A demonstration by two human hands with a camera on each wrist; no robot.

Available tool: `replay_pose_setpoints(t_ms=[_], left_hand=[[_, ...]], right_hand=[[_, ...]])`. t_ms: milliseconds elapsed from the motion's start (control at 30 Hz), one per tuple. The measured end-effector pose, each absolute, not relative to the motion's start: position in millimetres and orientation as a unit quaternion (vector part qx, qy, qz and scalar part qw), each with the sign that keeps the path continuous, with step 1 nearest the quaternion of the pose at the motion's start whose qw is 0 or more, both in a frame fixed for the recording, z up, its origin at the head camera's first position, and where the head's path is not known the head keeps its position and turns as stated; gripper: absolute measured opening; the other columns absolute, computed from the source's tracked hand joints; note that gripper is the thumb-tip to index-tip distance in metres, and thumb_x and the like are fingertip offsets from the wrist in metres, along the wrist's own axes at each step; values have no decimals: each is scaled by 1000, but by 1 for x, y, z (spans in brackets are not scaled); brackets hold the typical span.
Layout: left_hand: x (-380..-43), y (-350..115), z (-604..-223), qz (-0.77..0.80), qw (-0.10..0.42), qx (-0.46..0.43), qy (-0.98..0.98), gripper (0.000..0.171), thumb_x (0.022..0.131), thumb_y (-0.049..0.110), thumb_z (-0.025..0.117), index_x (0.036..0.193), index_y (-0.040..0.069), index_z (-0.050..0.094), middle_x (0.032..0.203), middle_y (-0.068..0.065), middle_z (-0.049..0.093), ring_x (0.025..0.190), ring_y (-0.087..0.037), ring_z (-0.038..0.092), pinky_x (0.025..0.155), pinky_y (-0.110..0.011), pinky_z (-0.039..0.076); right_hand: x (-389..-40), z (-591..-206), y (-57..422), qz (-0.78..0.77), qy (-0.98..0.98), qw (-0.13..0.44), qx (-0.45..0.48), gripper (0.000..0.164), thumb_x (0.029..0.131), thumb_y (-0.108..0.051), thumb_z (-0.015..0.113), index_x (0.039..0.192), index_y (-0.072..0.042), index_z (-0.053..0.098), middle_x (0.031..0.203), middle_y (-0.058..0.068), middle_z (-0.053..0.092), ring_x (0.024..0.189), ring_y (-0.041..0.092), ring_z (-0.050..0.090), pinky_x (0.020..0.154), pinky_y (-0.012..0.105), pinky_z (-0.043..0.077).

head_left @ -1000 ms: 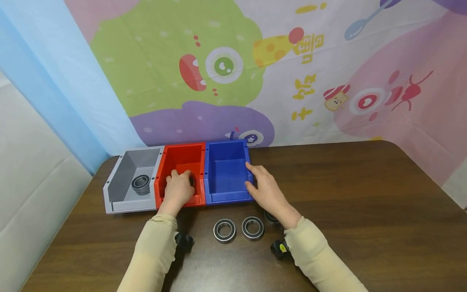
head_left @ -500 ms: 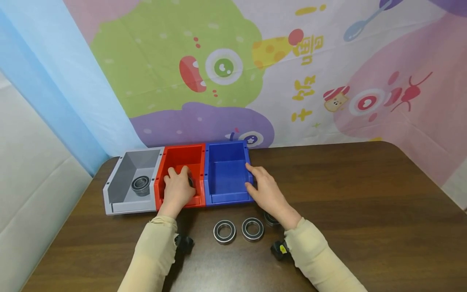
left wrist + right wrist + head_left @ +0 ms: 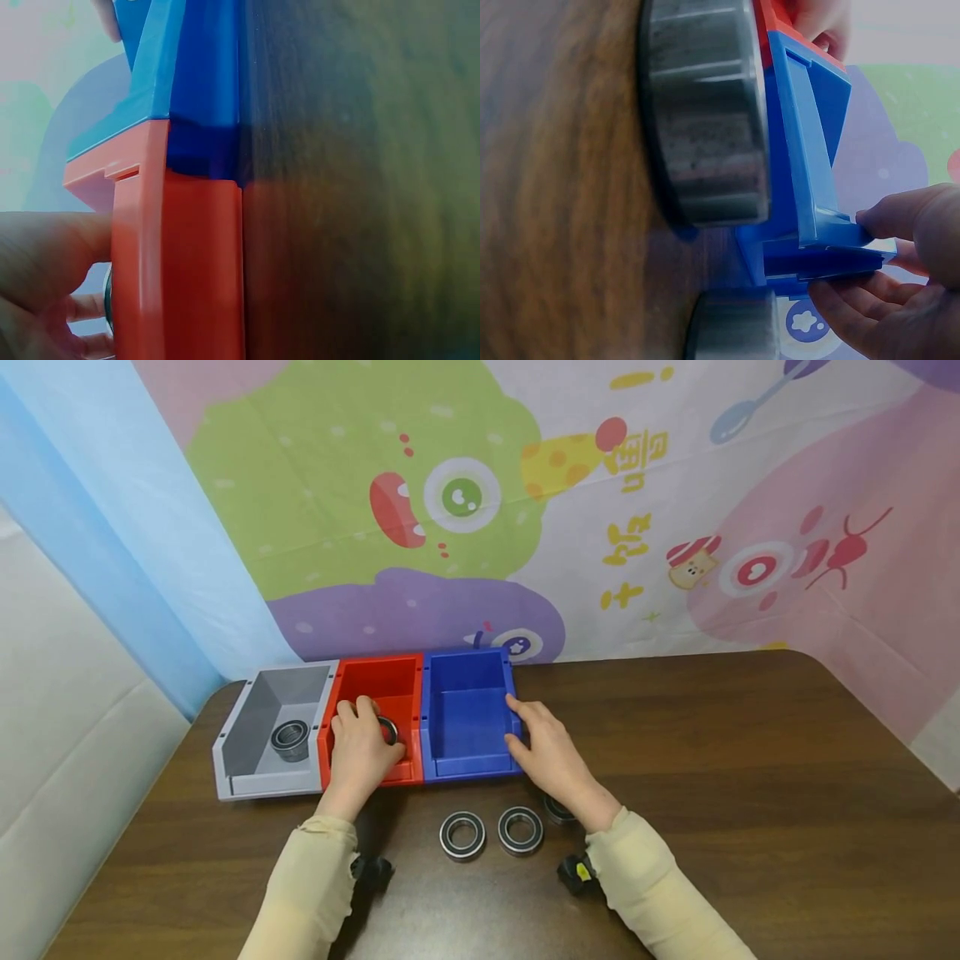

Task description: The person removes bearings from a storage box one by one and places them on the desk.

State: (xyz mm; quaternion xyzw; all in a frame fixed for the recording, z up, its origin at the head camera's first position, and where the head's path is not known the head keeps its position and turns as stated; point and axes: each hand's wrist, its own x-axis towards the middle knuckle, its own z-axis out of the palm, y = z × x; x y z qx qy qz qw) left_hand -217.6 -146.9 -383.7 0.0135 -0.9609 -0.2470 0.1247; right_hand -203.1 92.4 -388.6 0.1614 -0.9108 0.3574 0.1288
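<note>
My left hand (image 3: 360,752) reaches into the red bin (image 3: 408,768), thumb and fingers curled about a ball bearing (image 3: 389,730). Part of that bearing is hidden by the hand; its dark edge shows in the left wrist view beside the fingers (image 3: 94,306). At the blue bin (image 3: 468,766), my right hand (image 3: 555,756) grips the right side wall, thumb (image 3: 889,217) on the rim and fingers outside. Two bearings lie flat on the table in front, one on the left (image 3: 462,836) and one on the right (image 3: 520,831). Another bearing (image 3: 557,810) is partly covered by my right wrist.
A grey bin (image 3: 273,785) stands left of the red one, with stacked bearings (image 3: 291,741) inside. All three bins stand side by side near the back of the brown table (image 3: 712,777). Behind them hangs a cartoon-print cloth (image 3: 315,485).
The left hand has shifted slightly left within the red bin, and more of the bearing beside it shows. My right hand stays on the blue bin's wall.
</note>
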Motion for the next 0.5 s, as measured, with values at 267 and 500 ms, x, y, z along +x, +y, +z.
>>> replay_pose_setpoints(t_ms=[267,500], left_hand=[[-210,-148,-379,-263,177,15,-948,47,66,9,70,100,0,39,99,-20,36,96,-36,37,68,-43,44],[-200,-145,-370,-270,186,7,-945,46,67,9,68,102,1,40,102,-19,37,99,-35,38,70,-44,48]], right_hand=[[-204,-389,91,354,-912,126,163,51,84,-9,60,132,-2,46,120,15,54,103,25,56,89,37,46],[-204,-389,92,360,-912,114,160,50,85,-11,59,133,-2,45,122,15,53,104,25,55,88,37,47]])
